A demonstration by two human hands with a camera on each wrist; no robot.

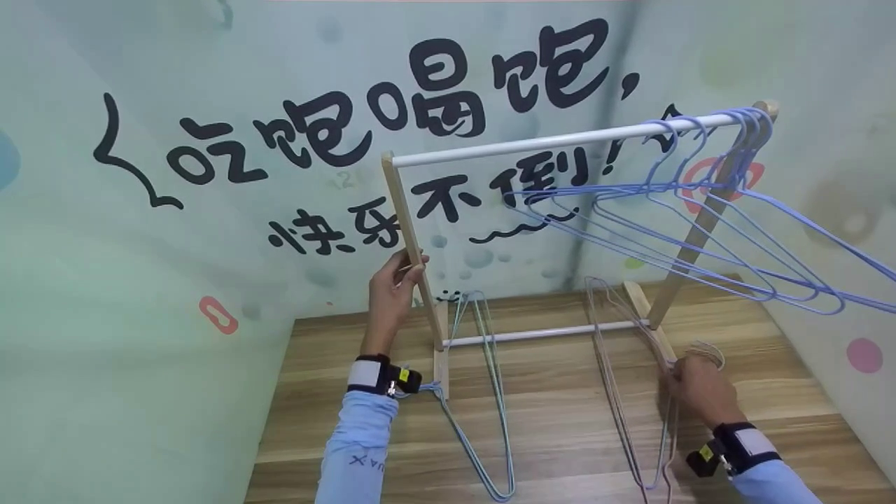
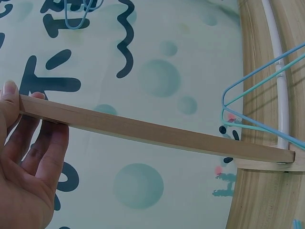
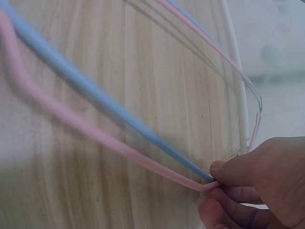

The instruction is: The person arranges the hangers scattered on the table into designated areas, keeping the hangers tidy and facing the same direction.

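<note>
My left hand [image 1: 389, 297] holds the left wooden post of a small clothes rack [image 1: 404, 210], thumb on one side and fingers on the other; the left wrist view shows this post [image 2: 143, 128] close up. Low at the right, my right hand [image 1: 705, 392] pinches wire hangers between thumb and fingers. In the right wrist view they are a pink hanger [image 3: 102, 138] and a blue hanger [image 3: 102, 98], pinched where their wires meet. Their long ends reach back over the rack's lower white bar [image 1: 546, 334].
Several blue-purple hangers [image 1: 700, 203] hang at the right end of the top white bar [image 1: 518, 145]. More blue and green hangers [image 1: 498, 392] lean over the lower bar at the left. The rack stands on a wood-grain surface [image 1: 560, 434] against lettered walls [image 1: 210, 266].
</note>
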